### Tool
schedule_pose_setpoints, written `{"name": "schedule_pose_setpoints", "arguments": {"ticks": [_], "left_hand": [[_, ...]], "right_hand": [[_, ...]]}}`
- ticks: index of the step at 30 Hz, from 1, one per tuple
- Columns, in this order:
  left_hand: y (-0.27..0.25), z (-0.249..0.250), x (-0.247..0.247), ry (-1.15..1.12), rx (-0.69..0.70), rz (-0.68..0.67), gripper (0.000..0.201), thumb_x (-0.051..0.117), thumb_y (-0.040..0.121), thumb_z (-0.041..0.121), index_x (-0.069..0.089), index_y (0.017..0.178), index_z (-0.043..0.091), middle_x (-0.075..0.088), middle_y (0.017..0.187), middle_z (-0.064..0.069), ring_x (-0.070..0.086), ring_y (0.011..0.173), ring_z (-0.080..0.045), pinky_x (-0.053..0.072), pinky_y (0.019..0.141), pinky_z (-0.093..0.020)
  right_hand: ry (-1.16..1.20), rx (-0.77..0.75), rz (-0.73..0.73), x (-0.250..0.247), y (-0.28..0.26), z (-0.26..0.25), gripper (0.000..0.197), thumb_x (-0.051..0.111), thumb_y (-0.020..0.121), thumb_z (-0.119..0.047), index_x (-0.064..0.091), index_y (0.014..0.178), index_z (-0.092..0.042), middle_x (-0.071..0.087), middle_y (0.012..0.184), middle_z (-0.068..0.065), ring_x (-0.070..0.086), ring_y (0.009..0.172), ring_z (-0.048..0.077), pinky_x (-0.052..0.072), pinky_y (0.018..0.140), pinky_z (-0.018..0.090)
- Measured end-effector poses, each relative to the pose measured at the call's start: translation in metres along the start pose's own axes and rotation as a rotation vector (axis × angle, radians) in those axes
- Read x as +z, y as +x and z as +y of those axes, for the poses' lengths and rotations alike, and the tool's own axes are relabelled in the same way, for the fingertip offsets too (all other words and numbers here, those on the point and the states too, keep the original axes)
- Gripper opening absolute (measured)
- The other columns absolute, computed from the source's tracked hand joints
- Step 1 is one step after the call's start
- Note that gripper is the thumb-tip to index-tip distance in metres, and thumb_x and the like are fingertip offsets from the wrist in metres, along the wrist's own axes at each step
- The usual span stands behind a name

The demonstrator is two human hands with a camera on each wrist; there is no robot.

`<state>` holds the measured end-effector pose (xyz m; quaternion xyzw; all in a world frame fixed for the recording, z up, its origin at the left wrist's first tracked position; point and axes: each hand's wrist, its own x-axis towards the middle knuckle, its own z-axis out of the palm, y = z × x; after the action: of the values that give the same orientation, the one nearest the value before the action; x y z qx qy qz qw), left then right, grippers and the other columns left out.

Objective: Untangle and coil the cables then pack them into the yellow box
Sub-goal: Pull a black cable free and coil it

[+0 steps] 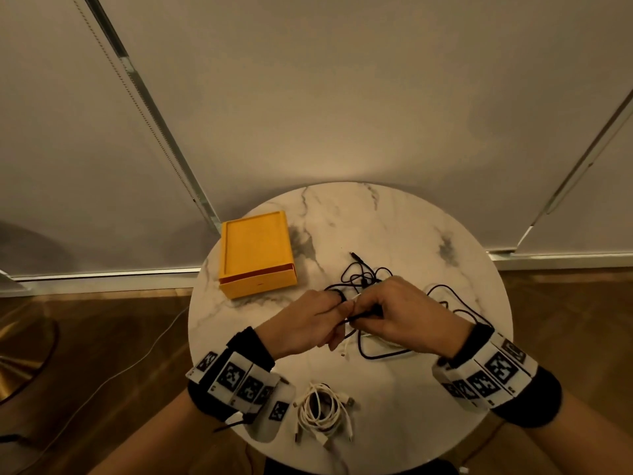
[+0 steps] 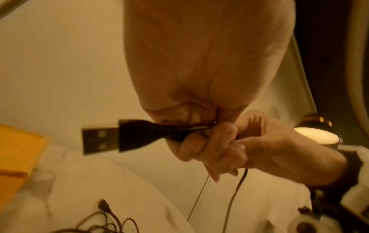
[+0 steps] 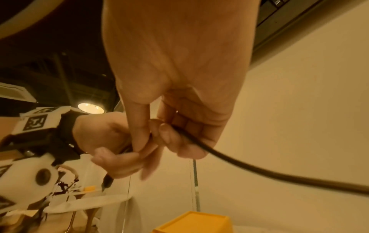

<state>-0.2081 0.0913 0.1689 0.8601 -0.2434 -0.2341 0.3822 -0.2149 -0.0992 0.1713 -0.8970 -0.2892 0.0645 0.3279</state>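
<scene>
A tangled black cable point(image 1: 363, 275) lies mid-table, with loops trailing right and toward me. Both hands meet above it. My left hand point(image 1: 337, 311) pinches the neck of the cable's black USB plug point(image 2: 111, 138), which sticks out to the left in the left wrist view. My right hand point(image 1: 363, 311) grips the same cable just behind it; in the right wrist view the cable point(image 3: 259, 170) runs off to the right from my curled fingers point(image 3: 165, 135). The yellow box point(image 1: 257, 252) sits at the back left, apart from both hands. A coiled white cable point(image 1: 322, 411) lies near the front edge.
The round marble table point(image 1: 411, 234) stands close to a pale wall with blinds. A loose white cable end point(image 1: 344, 351) lies under my hands. A thin white cord point(image 1: 137, 354) crosses the wooden floor on the left. A lit lamp point(image 2: 315, 135) shows behind my right hand.
</scene>
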Motion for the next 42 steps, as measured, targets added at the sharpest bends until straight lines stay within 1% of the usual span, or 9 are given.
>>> {"name": "schedule_pose_setpoints", "arguments": {"ticks": [4, 9, 16, 21, 27, 31, 34, 39, 42], "left_hand": [[0.004, 0.005, -0.006, -0.176, -0.071, -0.076, 0.048, 0.034, 0.105, 0.027, 0.054, 0.068, 0.006, 0.049, 0.049, 0.002, 0.04, 0.046, -0.012, 0.035, 0.055, -0.026], [0.003, 0.016, -0.012, -0.234, -0.056, -0.205, 0.06, 0.035, 0.104, 0.036, 0.06, 0.05, 0.028, 0.036, 0.05, -0.005, 0.028, 0.044, -0.014, 0.027, 0.052, -0.026], [-0.005, 0.011, -0.016, -0.358, -0.077, -0.365, 0.057, 0.031, 0.101, 0.049, 0.063, 0.073, 0.011, 0.031, 0.046, 0.0, 0.017, 0.044, -0.019, 0.013, 0.048, -0.041], [-0.008, 0.011, -0.018, -0.81, -0.01, -0.274, 0.05, 0.035, 0.097, 0.035, 0.063, 0.063, 0.014, 0.033, 0.038, 0.005, 0.023, 0.035, -0.008, 0.021, 0.045, -0.024], [-0.01, 0.008, -0.016, -1.231, 0.134, -0.342, 0.036, 0.056, 0.09, 0.041, 0.058, 0.067, 0.014, 0.026, 0.039, 0.003, 0.023, 0.035, -0.011, 0.026, 0.045, -0.021], [-0.011, 0.016, -0.011, -1.341, 0.295, -0.468, 0.037, 0.04, 0.101, 0.03, 0.066, 0.09, 0.005, 0.03, 0.035, -0.003, 0.033, 0.034, -0.014, 0.037, 0.046, -0.018], [-0.014, 0.019, -0.014, -1.372, 0.315, -0.342, 0.041, 0.038, 0.101, 0.024, 0.058, 0.121, -0.006, 0.06, 0.054, -0.004, 0.052, 0.043, -0.012, 0.05, 0.058, -0.02], [-0.016, 0.016, -0.018, -1.227, 0.334, 0.062, 0.04, 0.038, 0.1, 0.019, 0.053, 0.132, 0.001, 0.072, 0.1, -0.012, 0.069, 0.084, -0.02, 0.053, 0.081, -0.03], [-0.016, 0.013, -0.022, -0.93, 0.334, 0.246, 0.038, 0.034, 0.1, 0.015, 0.049, 0.134, 0.005, 0.071, 0.107, -0.014, 0.069, 0.097, -0.028, 0.053, 0.09, -0.036]], "right_hand": [[0.177, 0.046, 0.002, -0.007, 0.002, 0.002, 0.006, 0.072, 0.081, -0.019, 0.077, 0.079, -0.021, 0.069, 0.068, 0.0, 0.062, 0.061, 0.015, 0.051, 0.064, 0.039], [0.294, 0.061, -0.056, -0.017, 0.001, 0.003, 0.008, 0.074, 0.083, -0.018, 0.078, 0.085, -0.025, 0.073, 0.075, -0.009, 0.067, 0.068, 0.005, 0.05, 0.065, 0.019], [0.49, 0.092, 0.055, -0.025, -0.003, 0.009, 0.018, 0.08, 0.075, -0.025, 0.077, 0.089, -0.016, 0.069, 0.073, 0.019, 0.065, 0.069, 0.036, 0.053, 0.069, 0.045], [0.777, 0.044, 0.153, -0.012, -0.01, 0.011, 0.015, 0.071, 0.077, -0.012, 0.076, 0.09, -0.006, 0.072, 0.072, 0.006, 0.063, 0.066, 0.009, 0.049, 0.063, 0.019], [0.983, 0.132, 0.371, -0.005, -0.009, 0.025, 0.028, 0.069, 0.082, -0.027, 0.075, 0.09, -0.001, 0.056, 0.055, -0.006, 0.042, 0.053, 0.007, 0.033, 0.056, 0.025], [0.891, 0.088, 0.338, 0.017, 0.002, 0.01, 0.024, 0.062, 0.091, -0.027, 0.077, 0.092, -0.008, 0.053, 0.062, 0.025, 0.044, 0.053, 0.025, 0.04, 0.052, 0.031], [0.835, 0.05, 0.243, 0.034, 0.003, -0.008, 0.046, 0.054, 0.096, -0.033, 0.065, 0.077, 0.007, 0.054, 0.069, 0.03, 0.039, 0.051, 0.034, 0.034, 0.049, 0.038], [0.41, 0.027, 0.178, 0.046, -0.001, -0.02, 0.02, 0.052, 0.089, -0.027, 0.049, 0.07, -0.034, 0.033, 0.058, -0.008, 0.032, 0.055, 0.007, 0.029, 0.054, 0.033], [0.279, 0.042, 0.113, 0.046, -0.005, -0.023, 0.012, 0.056, 0.093, -0.018, 0.061, 0.091, -0.029, 0.042, 0.057, -0.008, 0.043, 0.054, 0.009, 0.031, 0.054, 0.021]]}}
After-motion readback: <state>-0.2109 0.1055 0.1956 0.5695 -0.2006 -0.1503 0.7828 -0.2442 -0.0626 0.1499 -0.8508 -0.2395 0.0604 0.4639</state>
